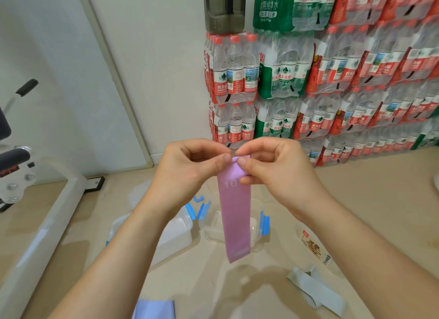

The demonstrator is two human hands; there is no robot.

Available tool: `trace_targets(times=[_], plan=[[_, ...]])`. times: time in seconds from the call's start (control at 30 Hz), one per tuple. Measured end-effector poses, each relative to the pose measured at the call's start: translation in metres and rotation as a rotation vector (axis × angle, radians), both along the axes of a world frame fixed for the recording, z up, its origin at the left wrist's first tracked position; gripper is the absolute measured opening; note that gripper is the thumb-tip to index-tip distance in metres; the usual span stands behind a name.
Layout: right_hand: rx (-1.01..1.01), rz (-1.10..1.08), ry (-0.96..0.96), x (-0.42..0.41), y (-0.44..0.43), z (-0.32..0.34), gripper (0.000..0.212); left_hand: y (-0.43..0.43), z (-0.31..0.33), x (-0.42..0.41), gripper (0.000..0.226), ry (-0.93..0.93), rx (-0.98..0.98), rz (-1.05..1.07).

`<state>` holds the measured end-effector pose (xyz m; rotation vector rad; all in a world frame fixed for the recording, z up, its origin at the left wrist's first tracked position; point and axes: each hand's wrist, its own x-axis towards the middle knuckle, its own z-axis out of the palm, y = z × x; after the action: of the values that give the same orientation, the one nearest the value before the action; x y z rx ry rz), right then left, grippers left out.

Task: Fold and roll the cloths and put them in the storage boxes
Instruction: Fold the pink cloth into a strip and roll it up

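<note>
I log: left hand (pixel 190 167), right hand (pixel 273 171) pinch pink cloth (pixel 235 218) top; roll barely begun; storage box (pixel 210 226) below looks unfilled; grey cloth (pixel 316 292) pending.

Long pink cloth (pixel 235 214) hanging straight down, clear box (pixel 256 223) on floor behind it, second clear box (pixel 178 230) just left, blue cloth (pixel 316 292) lying right

Long pink-purple cloth strip (pixel 235 214): matt, smooth, thin.
Clear plastic storage box (pixel 256 224): glossy, see-through, with blue plastic clips.
Cloudy plastic storage box (pixel 175 233): smooth, semi-glossy.
Pale grey cloth band (pixel 316 292): matt, smooth.
Lavender cloth piece (pixel 154 309): matt.
Beige floor (pixel 368 199): smooth, faint sheen.
Stacked water-bottle packs (pixel 332 81): clear, crinkled, glossy plastic film.
</note>
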<state>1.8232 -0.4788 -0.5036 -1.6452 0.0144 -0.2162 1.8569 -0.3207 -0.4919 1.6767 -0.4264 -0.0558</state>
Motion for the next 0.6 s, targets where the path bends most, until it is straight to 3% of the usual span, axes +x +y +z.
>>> trace_targets(times=[0.2, 0.4, 0.6], plan=[[-0.168, -0.014, -0.09, -0.0013, 0.0027, -0.0011, 0.014, 0.0016, -0.0006, 0.0013, 0.01, -0.02, 0.159, 0.011], [-0.433, -0.039, -0.14, -0.0008, 0.0, -0.0032, 0.011, 0.0017, -0.0041, 0.001, 0.015, -0.19, 0.345, 0.077], [-0.297, 0.027, -0.012, 0.0, -0.0068, 0.0025, 0.005, 0.0008, -0.0056, -0.0004, 0.013, -0.285, 0.418, 0.083]])
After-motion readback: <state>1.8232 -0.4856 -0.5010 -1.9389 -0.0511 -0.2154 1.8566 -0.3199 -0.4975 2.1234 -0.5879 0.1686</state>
